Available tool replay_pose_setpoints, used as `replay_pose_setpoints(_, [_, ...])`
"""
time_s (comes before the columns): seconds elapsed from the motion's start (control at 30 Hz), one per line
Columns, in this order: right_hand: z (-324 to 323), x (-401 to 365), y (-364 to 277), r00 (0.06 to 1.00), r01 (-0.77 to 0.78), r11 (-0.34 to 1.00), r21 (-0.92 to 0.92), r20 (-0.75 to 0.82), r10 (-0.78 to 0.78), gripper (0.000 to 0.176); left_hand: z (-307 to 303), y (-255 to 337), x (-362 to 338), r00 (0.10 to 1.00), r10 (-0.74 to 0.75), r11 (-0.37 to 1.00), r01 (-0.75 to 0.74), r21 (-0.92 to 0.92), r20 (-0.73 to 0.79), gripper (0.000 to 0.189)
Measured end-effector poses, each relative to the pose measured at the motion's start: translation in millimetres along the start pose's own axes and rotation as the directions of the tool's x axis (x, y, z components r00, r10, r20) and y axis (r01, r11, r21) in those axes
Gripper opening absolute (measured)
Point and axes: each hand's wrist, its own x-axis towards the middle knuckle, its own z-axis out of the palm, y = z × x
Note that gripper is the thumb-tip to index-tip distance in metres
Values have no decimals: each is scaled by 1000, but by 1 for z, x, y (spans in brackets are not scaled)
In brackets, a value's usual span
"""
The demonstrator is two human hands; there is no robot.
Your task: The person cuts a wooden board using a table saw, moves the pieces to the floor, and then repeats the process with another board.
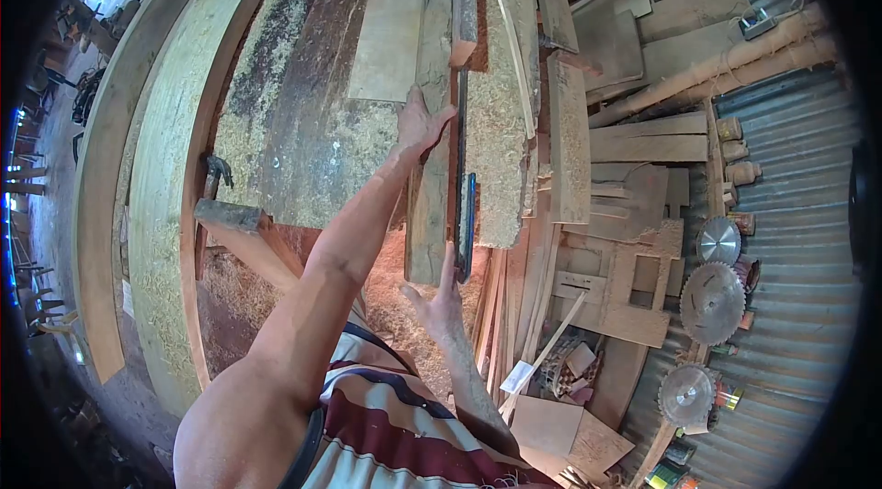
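The left hand's fingers (424, 101) lie spread and flat, not curled around anything, pressing on the far part of a weathered grey plank (424, 213), with the thumb stretched toward a dark narrow strip (462, 149) that runs just beside the plank's right edge. The left hand (418, 124) sits at the end of a fully outstretched arm. The right hand (439, 301) is open too, its fingers (448, 264) straight and pointing up against the near, blue-tinted end of that strip, just below the plank's near end. The plank lies lengthwise on a sawdust-covered bench (501, 122), reaching away from the person. Beyond it rest a pale board (390, 25) and a thin slat (515, 62). To the right, wood offcuts (634, 305) are stacked, and circular saw blades (712, 303) hang on a corrugated metal wall (790, 213).
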Motion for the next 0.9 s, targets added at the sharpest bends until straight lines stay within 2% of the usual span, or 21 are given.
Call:
replay_pose_setpoints(0.13, [6,8,28,982,190,923,-334,46,-185,88,5,-6,16,1000,21,1000,-21,0,-16,116])
replay_pose_setpoints(0.2, [6,14,37,952,293,835,-466,59,-301,86,9,-7,26,994,42,999,-44,-16,-104,101])
replay_pose_setpoints(0.23, [5,16,35,950,295,829,-475,53,-307,85,10,-3,26,988,50,998,-54,-26,-143,94])
replay_pose_setpoints(0.33, [7,32,31,943,305,811,-499,41,-329,85,-1,5,36,997,48,998,-47,29,-57,104])
replay_pose_setpoints(0.43, [8,48,26,928,324,792,-517,9,-374,86,-7,9,51,999,42,999,-42,12,-7,105])
replay_pose_setpoints(0.53, [8,61,24,938,314,796,-517,37,-346,85,-2,6,71,1000,9,998,-9,70,-6,105])
replay_pose_setpoints(0.63, [10,77,27,949,300,834,-464,60,-308,87,-10,17,78,999,-43,999,43,22,17,111])
replay_pose_setpoints(0.73, [7,92,24,955,296,829,-474,116,-275,88,6,-4,107,993,105,984,-96,149,-49,122])
replay_pose_setpoints(0.83, [9,102,21,953,297,841,-452,80,-293,84,-8,10,104,998,51,996,-48,71,-33,123])
replay_pose_setpoints(0.9, [12,108,24,948,300,826,-478,58,-311,80,-24,22,70,999,-34,998,36,-45,38,118])
